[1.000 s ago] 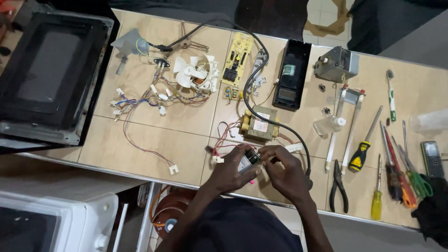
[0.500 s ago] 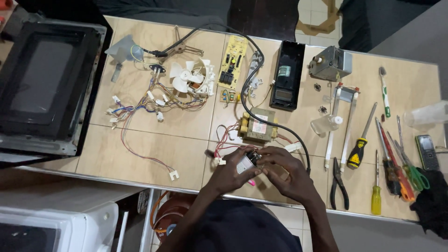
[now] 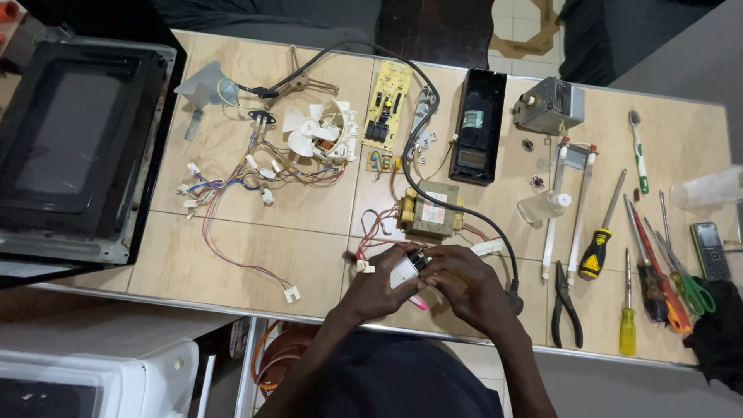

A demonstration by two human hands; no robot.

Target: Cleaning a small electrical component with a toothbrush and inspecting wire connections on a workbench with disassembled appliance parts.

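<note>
Both my hands meet near the table's front edge around a small silver-grey component (image 3: 404, 270) with dark terminals. My left hand (image 3: 373, 290) grips it from the left and underneath. My right hand (image 3: 463, 284) closes over its right end, hiding part of it. A pink tip (image 3: 419, 304) sticks out below my fingers. Just beyond my hands sits a transformer (image 3: 429, 210) with red wires, and a black power cable (image 3: 433, 197) loops past it to a plug by my right hand.
A wire harness (image 3: 232, 182), white fan (image 3: 309, 130), circuit board (image 3: 385, 106) and black control panel (image 3: 478, 125) lie further back. Screwdrivers (image 3: 600, 240), pliers (image 3: 565, 303), scissors and a phone (image 3: 709, 251) are at the right. A microwave door frame (image 3: 73, 147) fills the left.
My hands have kept working on the small component at the front edge, shifting only slightly. The view has drifted a little; nothing else on the table moved.
</note>
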